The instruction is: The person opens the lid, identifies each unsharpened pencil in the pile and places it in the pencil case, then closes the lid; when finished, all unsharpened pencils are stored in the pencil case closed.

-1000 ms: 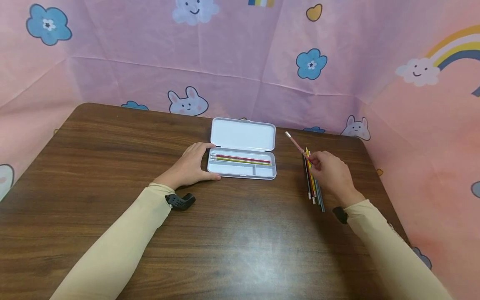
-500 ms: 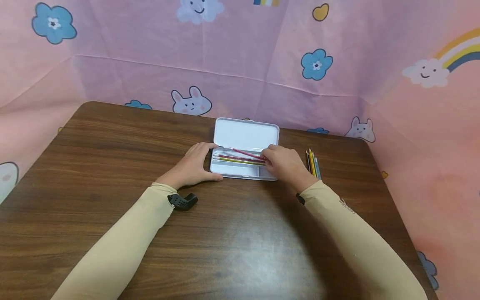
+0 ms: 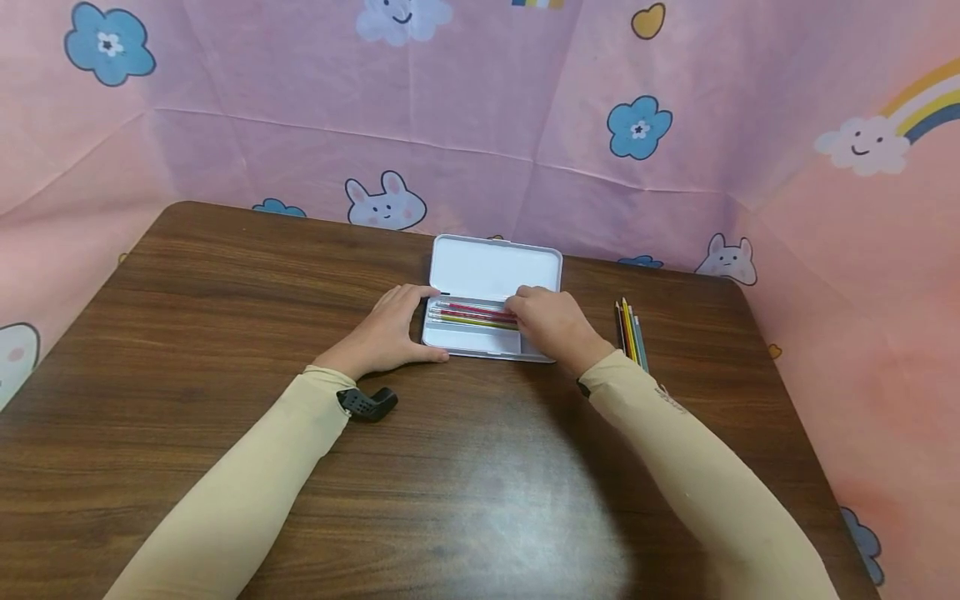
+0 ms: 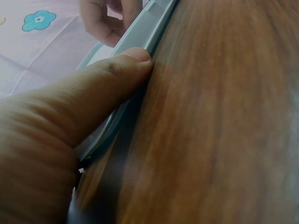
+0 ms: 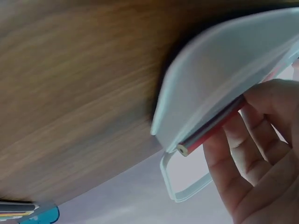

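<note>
A white pencil case lies on the table with its lid raised at the back. My left hand holds its left end, the thumb along the front side and the fingers at the hinge side. My right hand reaches over the case's right part and pinches a red pencil near its unsharpened end, low in the long back compartment. Beside that pencil lie another red pencil and an olive-yellow pencil, their eraser ends to the left. The right hand hides their other ends and most of the small front-right compartment.
Several loose pencils, dark, yellow and bluish-grey, lie in a bundle to the right of the case, partly behind the right sleeve. A pink patterned cloth hangs behind the brown wooden table.
My right hand has carried the red pencil left from the loose bundle to the case and lowered it into the back compartment. My left hand has stayed on the case.
</note>
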Motion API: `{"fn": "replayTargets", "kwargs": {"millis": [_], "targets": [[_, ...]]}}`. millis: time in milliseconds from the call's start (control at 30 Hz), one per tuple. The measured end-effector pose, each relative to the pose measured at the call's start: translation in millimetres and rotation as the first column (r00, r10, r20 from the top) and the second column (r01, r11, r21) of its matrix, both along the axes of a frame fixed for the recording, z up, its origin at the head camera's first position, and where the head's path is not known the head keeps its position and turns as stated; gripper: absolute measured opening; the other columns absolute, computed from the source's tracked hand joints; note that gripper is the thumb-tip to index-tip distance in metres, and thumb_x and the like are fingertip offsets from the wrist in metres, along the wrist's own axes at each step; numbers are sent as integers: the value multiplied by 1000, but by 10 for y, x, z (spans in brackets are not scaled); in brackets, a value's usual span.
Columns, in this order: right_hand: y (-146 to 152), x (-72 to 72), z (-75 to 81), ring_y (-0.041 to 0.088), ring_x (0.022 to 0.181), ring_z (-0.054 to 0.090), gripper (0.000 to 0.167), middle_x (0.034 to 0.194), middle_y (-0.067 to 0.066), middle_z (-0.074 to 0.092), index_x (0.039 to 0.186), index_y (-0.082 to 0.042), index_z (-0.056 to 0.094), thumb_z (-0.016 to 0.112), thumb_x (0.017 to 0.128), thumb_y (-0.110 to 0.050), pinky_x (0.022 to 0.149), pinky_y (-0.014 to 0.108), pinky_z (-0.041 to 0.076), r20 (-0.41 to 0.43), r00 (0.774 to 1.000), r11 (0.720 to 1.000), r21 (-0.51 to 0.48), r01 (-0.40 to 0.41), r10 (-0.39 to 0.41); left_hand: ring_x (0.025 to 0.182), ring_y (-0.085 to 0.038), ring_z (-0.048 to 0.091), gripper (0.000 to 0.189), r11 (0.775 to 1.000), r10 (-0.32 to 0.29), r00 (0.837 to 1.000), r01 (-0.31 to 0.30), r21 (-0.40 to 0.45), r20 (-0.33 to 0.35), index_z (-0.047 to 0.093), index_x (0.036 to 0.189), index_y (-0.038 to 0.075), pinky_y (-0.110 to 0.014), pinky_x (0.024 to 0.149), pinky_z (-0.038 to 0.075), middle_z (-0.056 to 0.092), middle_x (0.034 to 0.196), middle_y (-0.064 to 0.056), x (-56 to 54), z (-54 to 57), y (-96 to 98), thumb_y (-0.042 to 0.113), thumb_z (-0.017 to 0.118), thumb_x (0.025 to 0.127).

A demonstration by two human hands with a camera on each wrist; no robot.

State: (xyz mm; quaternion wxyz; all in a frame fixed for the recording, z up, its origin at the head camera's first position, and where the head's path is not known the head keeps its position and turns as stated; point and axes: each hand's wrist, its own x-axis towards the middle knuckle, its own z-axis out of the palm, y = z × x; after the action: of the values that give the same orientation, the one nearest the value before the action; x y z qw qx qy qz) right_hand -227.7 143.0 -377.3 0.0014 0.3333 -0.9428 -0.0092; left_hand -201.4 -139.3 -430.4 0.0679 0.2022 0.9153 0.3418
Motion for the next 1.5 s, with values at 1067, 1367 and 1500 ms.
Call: {"fn": "replayTargets", "kwargs": {"millis": [1067,1367,1500], "targets": [[-125,-17,-49,20,87,70,27,97,5,72,115,-12,76,55,101,-1,75,41,60,4,1000,999,31,-11,11,149,-31,32,105,1000,4,1000,-5,-6,-10,36,156,10,-55,125,20,40,157,-12,-6,-9,11,61,85,78],[-118,-18,-58,18,88,67,31,99,4,72,118,-15,77,55,102,-2,77,40,60,35,999,1000,27,-3,2,149,-32,32,104,1000,6,1000,-6,-11,-13,36,157,10,-55,125,19,40,157,-12,-3,-19,7,59,85,78],[-103,-1,-29,19,92,68,30,105,4,73,122,-14,75,55,102,-4,81,40,60,57,998,1000,29,1,-3,149,-31,31,104,1000,9,1000,-9,-12,-19,36,157,11,-54,125,19,40,158,-11,-2,-23,9,59,85,78]]}}
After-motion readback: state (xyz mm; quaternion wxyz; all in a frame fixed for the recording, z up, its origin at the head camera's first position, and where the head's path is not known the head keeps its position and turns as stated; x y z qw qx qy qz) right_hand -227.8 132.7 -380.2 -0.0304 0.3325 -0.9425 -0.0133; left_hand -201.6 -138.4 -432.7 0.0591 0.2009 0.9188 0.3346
